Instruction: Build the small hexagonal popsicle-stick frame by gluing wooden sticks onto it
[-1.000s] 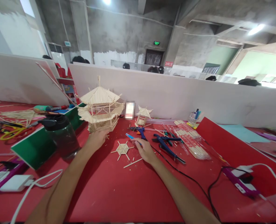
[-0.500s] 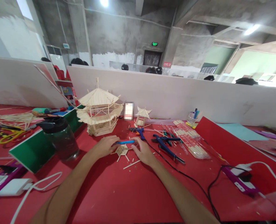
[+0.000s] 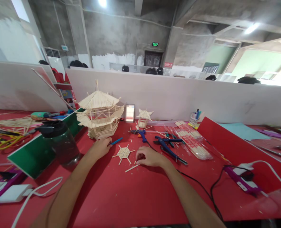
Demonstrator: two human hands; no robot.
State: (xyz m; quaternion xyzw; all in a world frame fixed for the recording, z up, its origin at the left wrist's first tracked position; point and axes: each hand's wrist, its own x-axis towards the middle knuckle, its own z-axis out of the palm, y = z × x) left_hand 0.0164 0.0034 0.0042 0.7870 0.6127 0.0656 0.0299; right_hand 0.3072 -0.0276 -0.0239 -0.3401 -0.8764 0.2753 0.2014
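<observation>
Head view: left hand [image 3: 101,147] grips blue tool [image 3: 116,141], right hand [image 3: 148,157] curled narrow near loose stick [image 3: 132,168]. Pavilion [image 3: 99,111] stands built (two tiers); hexagonal frame [image 3: 124,153] lies unattached.

two stick pagodas in all, one large pagoda [image 3: 100,114] and one small pagoda [image 3: 144,117]; one six-spoked stick web [image 3: 124,153]; one blue pen [image 3: 116,141]; one long loose stick [image 3: 132,168]; one dark bottle [image 3: 64,147]; one blue glue gun [image 3: 140,133]; one packet of sticks [image 3: 194,141]
</observation>
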